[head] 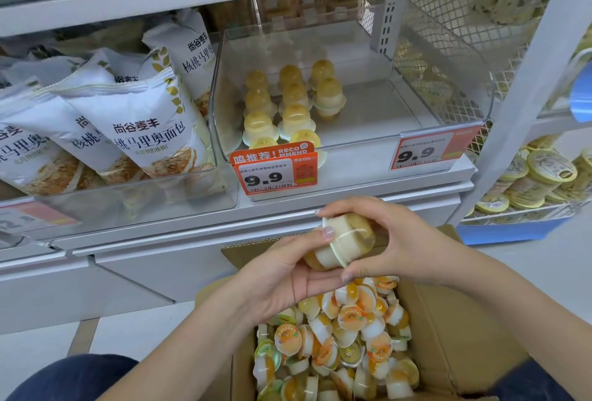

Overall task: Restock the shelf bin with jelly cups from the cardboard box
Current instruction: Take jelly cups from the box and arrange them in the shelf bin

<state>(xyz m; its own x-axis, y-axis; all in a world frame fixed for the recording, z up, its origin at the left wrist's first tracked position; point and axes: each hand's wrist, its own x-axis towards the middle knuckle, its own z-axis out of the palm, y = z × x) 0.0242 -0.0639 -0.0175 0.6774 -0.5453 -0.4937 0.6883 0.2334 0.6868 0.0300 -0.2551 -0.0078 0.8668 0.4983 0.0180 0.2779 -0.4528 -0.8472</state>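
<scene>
The orange price tag (276, 171) covers the front jelly cups in the clear shelf bin (448, 80), and its small print is too tiny to read. Left of that tag, the bread bags (150, 131) run off the edge. Below it, the cardboard box (455, 336) gets cropped at the bottom.

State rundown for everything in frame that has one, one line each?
left hand: gripping the lower of the held jelly cups
right hand: curled over the upper one
held jelly cups: two pressed lid to lid, tilted, above the box
cardboard box: flaps open, loose cups piled inside
shelf bin: partly stocked, cups upside down at left, right side bare
bread bags: sealed, leaning in the neighbouring bin
</scene>
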